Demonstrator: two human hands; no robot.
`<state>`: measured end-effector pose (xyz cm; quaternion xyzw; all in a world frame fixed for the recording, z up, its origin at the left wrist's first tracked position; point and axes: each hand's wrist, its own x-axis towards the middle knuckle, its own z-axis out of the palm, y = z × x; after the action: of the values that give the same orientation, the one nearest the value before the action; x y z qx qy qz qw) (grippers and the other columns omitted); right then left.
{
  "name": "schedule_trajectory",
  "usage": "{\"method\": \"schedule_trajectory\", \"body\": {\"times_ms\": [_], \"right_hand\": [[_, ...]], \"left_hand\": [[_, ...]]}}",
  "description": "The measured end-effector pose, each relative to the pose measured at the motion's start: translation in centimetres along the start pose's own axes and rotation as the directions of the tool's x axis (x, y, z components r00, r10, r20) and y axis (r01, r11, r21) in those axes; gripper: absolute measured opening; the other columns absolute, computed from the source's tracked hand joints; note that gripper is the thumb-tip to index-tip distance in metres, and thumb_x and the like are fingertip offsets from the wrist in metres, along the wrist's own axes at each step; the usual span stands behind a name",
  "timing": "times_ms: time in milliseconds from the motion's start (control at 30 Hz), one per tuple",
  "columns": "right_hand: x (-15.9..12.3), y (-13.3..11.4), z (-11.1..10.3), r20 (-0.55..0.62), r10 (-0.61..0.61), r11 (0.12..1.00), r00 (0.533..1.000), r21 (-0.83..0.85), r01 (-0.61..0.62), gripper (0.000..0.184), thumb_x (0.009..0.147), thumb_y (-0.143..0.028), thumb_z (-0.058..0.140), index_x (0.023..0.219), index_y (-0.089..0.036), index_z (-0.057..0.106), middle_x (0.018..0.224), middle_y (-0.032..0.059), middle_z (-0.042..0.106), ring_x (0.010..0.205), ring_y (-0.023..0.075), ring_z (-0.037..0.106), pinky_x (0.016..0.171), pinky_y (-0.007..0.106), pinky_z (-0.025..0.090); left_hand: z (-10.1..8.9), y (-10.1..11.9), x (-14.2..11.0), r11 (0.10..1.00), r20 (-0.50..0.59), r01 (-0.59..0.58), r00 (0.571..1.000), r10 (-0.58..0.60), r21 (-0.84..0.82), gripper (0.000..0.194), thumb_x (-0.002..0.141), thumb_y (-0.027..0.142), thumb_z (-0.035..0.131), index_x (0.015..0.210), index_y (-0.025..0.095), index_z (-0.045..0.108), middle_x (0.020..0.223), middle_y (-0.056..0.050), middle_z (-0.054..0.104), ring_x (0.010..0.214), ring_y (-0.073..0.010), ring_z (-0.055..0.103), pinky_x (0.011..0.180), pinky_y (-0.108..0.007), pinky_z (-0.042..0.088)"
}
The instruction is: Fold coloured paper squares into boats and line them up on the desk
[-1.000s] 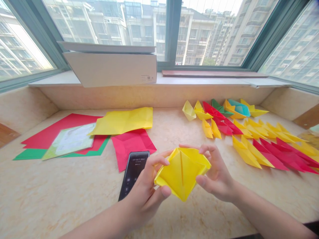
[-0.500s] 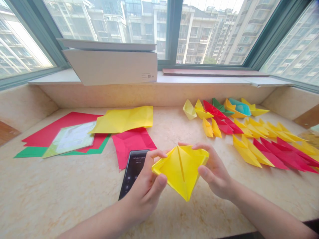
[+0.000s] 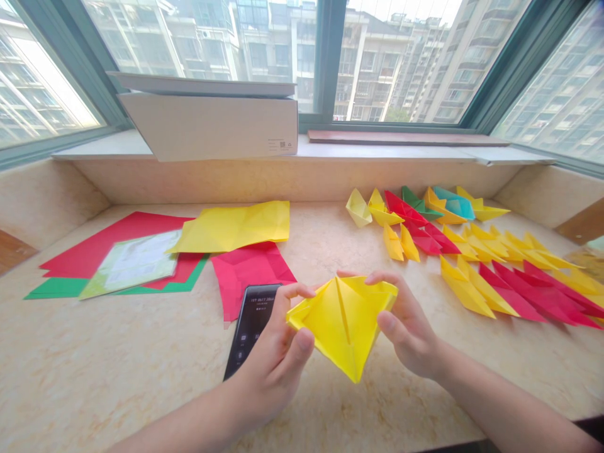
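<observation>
One folded yellow origami paper (image 3: 343, 326) was grasped at its edges between the left hand (image 3: 271, 352) and the right hand (image 3: 408, 327), held above the stone tabletop (image 3: 104, 371), the left hand just over a black smartphone (image 3: 249, 327).

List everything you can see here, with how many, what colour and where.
Folded origami paper: one, yellow, held between both hands above the counter.
Smartphone: one, black, on the counter, partly behind the left hand.
Paper boats: many, yellow, red, green and teal, in rows on the right of the counter.
Paper sheets: at least four, yellow, red and green, on the left of the counter.
Printed sheet: one, pale green and white, on the red and green sheets.
Counter: one, beige marbled, under everything.
Cardboard box: one, white, on the window sill.
Board: one, reddish brown, on the window sill.
Window frame: one, green, behind the sill.
Apartment buildings: several, grey and beige, outside.
Left hand: one, gripping the paper's left side.
Right hand: one, gripping the paper's right side.
</observation>
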<state>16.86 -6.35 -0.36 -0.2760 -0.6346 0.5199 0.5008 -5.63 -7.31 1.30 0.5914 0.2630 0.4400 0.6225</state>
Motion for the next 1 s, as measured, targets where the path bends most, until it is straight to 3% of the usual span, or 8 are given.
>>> {"method": "schedule_trajectory", "body": {"times_ms": [600,1000], "right_hand": [[0.11,0.08,0.14,-0.012,-0.013,0.999,1.000,-0.029,0.013,0.032,0.099,-0.049,0.053,0.124,-0.034,0.040,0.149,0.0102,0.049,0.126,0.0289,0.058,0.098,0.050,0.053],[0.40,0.16,0.13,-0.056,0.006,0.998,0.998,0.061,-0.002,0.027,0.100,-0.047,0.052,0.121,-0.032,0.042,0.144,0.0115,0.055,0.124,0.0295,0.060,0.096,0.047,0.055]], "left_hand": [[-0.04,-0.08,-0.08,1.000,-0.026,-0.028,0.999,0.028,0.012,0.040,0.098,0.057,0.042,0.124,0.027,0.036,0.092,-0.002,0.052,0.070,-0.0128,0.046,0.066,-0.025,0.038],[-0.50,-0.31,-0.05,0.999,-0.037,-0.037,0.999,0.038,0.033,0.039,0.099,0.057,0.041,0.123,0.027,0.039,0.094,-0.002,0.051,0.075,-0.0130,0.047,0.072,-0.025,0.041]]}}
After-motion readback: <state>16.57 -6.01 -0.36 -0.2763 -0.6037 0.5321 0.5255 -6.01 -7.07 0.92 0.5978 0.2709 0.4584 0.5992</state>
